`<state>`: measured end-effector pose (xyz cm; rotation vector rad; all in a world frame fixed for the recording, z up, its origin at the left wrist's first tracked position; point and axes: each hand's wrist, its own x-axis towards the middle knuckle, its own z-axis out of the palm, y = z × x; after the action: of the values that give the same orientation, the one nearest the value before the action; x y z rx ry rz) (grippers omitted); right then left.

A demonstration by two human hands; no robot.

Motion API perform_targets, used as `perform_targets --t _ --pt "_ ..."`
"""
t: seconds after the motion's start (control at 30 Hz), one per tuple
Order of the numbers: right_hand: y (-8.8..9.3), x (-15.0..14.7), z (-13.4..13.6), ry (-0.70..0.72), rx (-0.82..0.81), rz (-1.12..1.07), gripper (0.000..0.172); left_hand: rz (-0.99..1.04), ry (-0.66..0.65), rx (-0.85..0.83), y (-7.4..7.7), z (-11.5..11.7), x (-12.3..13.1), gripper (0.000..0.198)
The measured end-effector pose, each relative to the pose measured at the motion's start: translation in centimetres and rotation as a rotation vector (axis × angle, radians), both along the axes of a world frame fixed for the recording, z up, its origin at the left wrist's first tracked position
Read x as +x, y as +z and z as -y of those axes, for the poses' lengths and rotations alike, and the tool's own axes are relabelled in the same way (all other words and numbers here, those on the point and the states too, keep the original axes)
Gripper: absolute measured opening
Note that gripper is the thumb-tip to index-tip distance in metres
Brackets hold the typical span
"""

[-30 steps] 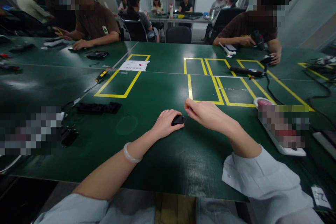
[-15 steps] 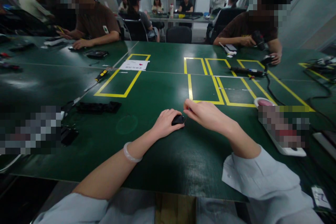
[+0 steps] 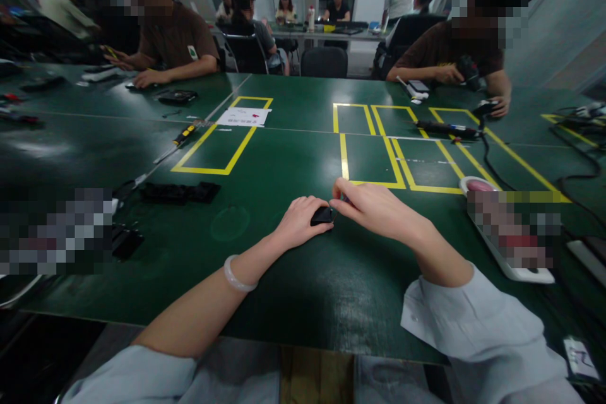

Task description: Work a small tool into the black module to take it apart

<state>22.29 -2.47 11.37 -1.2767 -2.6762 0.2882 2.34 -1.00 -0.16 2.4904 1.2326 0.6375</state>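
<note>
My left hand (image 3: 303, 222) is closed around a small black block-like piece (image 3: 322, 216) low over the green table (image 3: 293, 290). Thumb and fingers grip its sides, and its exact kind is not clear. Just to the right, my right hand (image 3: 364, 202) has its fingers curled in a pinch beside the open end of the black piece. Whatever lies between those fingertips is hidden or too small to make out. A thin dark bit shows between the black piece and the right fingertips.
Yellow tape outlines (image 3: 374, 184) mark the table ahead. A screwdriver (image 3: 184, 134) and black strips (image 3: 180, 192) lie left; a white tray (image 3: 525, 274) stands right. Beyond it are a black pen-shaped tool (image 3: 447, 129) and cables. Co-workers sit across the table, one holding a power tool (image 3: 468, 72).
Both hands keep almost the same pose around the black piece. The whole view has shifted very slightly. A standing person in the background has moved a little to the right.
</note>
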Motion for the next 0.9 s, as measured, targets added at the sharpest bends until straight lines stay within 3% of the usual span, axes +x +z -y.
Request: perform_targets --t 0.9 --pt "-0.07 0.10 -0.01 -0.001 -0.007 0.016 0.018 -0.006 -0.005 -0.017 0.35 0.18 -0.07 0.040"
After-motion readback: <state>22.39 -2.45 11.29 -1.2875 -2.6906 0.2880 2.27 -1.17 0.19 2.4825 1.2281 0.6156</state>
